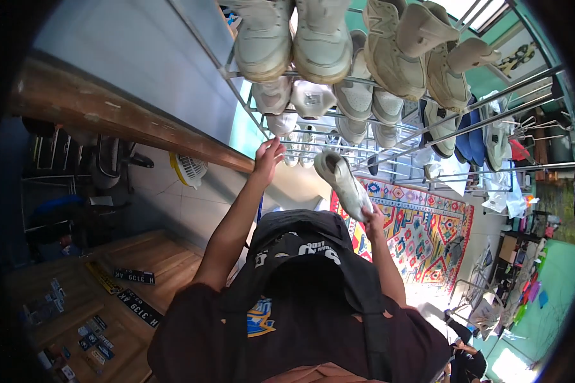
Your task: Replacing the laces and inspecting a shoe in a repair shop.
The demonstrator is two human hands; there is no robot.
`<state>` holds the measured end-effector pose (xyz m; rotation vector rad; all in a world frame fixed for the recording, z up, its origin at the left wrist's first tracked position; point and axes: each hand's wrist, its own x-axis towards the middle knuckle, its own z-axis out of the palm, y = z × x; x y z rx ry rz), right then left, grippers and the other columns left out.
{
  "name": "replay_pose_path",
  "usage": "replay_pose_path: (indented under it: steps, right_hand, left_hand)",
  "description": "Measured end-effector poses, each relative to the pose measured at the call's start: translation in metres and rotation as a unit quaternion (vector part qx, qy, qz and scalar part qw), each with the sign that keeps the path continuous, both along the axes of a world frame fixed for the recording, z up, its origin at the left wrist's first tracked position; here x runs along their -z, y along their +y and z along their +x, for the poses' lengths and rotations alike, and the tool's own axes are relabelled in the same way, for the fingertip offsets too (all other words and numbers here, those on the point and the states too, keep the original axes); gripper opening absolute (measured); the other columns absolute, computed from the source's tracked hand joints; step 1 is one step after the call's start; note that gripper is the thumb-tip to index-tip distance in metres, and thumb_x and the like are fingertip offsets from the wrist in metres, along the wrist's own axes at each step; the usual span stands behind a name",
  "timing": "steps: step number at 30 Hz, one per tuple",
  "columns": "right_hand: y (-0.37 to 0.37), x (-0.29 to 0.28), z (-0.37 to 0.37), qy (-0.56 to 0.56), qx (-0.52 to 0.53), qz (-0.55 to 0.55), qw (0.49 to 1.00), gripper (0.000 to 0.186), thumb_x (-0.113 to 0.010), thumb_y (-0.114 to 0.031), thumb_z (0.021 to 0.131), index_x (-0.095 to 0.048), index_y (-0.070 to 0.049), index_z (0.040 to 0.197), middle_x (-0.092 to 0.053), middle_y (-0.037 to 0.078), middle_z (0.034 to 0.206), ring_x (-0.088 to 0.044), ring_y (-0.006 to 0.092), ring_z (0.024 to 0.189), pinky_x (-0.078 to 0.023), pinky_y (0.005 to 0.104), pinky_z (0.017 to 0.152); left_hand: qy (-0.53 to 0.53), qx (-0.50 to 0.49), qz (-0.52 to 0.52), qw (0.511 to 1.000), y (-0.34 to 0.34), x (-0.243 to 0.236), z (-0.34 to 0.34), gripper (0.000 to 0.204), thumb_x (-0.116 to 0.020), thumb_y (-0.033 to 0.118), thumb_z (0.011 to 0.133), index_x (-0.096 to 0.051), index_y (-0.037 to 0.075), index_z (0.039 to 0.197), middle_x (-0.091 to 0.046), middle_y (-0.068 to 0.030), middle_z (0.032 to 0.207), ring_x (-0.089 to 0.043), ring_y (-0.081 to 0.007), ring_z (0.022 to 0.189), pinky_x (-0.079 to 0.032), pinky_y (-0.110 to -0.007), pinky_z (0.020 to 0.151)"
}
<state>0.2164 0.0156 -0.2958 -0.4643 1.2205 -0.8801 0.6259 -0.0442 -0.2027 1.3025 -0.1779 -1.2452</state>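
My right hand (373, 221) grips a white sneaker (346, 188) by one end, holding it in the air below the shoe rack with its opening up and to the left. My left hand (269, 157) is raised at the rack's left end, fingers stretched upward and slightly apart. Its fingertips reach the lower edge of a white shoe (281, 124) on the rack; whether they touch it I cannot tell. Pale shoes fill the metal shoe rack (399, 131), among them a large off-white pair with a white sneaker (260, 48) at the left.
Beige sneakers (396, 54) and blue shoes (471, 137) stand along the rack. Beneath lies a patterned rug (421, 233). A wooden door (166, 258) with stickers and plates is at lower left, near a yellow-white basket (188, 169). Another person (467, 360) shows at lower right.
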Motion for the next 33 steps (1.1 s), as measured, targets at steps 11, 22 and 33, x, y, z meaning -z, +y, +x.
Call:
replay_pose_path:
  steps: [11,22,33]
  right_hand:
    - [0.095,-0.072,0.073,-0.081,0.145,-0.056,0.984,0.049,-0.064,-0.006,0.095,-0.048,0.002,0.140,-0.063,0.015,0.127,-0.066,0.0242,0.110,-0.057,0.0342,0.091]
    - [0.061,-0.118,0.122,-0.079,0.139,-0.072,0.985,0.045,-0.065,-0.012,0.097,-0.049,-0.003,0.137,-0.063,0.013,0.127,-0.066,0.0279,0.114,-0.056,0.0397,0.095]
    - [0.051,-0.098,0.138,-0.058,0.181,-0.119,0.975,0.044,-0.068,-0.003,0.092,-0.053,0.002,0.134,-0.067,0.013,0.120,-0.067,0.0229,0.108,-0.055,0.0346,0.093]
  left_hand:
    - [0.088,0.046,0.050,0.994,-0.063,0.028,0.010,0.054,-0.085,0.043,0.080,-0.063,-0.002,0.098,-0.069,-0.0117,0.079,-0.072,-0.0218,0.068,-0.060,-0.027,0.060]
    - [0.150,0.031,-0.014,0.988,-0.054,0.026,0.016,0.028,-0.078,0.018,0.087,-0.064,-0.002,0.101,-0.073,-0.0165,0.092,-0.074,-0.0243,0.074,-0.065,-0.028,0.064]
    - [0.162,0.078,0.000,0.984,0.011,0.008,-0.003,0.033,-0.075,0.019,0.090,-0.059,-0.001,0.110,-0.069,-0.0144,0.104,-0.071,-0.0257,0.091,-0.063,-0.031,0.082]
